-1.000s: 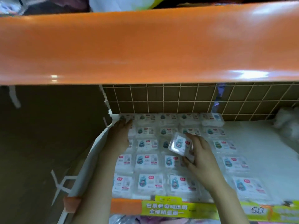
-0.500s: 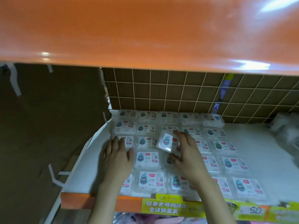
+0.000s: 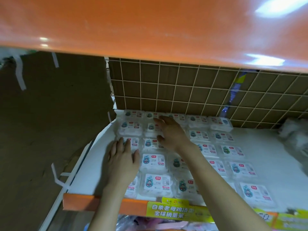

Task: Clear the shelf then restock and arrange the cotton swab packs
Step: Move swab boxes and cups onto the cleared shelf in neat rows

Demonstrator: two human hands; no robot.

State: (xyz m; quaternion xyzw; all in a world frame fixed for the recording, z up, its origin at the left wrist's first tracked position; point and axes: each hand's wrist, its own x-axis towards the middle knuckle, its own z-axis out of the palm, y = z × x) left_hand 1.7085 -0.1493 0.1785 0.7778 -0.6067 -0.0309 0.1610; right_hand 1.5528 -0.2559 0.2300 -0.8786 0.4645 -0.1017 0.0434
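— Clear plastic cotton swab packs [image 3: 154,162], each with a white label showing a small cartoon figure and a red mark, lie flat in rows on a white shelf [image 3: 273,164]. They cover the left and middle of the shelf, from the near edge back to the far wall.

— Where are the hands?

— Both reach in from the near side. The left hand [image 3: 122,161] lies palm down on the packs in the leftmost column, fingers straight and together, pointing to the far side; its grip is open and holds nothing. The right hand [image 3: 173,133] is farther in, over the second and third columns near the back rows, fingers spread and loosely extended, thumb apart. It too grasps nothing. Whether it touches the packs beneath cannot be told.

— And around the shelf?

— Behind the far row stands a white wire grid [image 3: 183,90] backed by brown cardboard. To the left hangs a torn brown cardboard sheet [image 3: 55,114] with strips of white tape. Above, a glossy orange shelf board [image 3: 150,27] fills the top. Along the near edge runs an orange rail [image 3: 80,203] carrying a yellow-green label strip [image 3: 173,210] with printed characters. At the far right sits something white and blurred.
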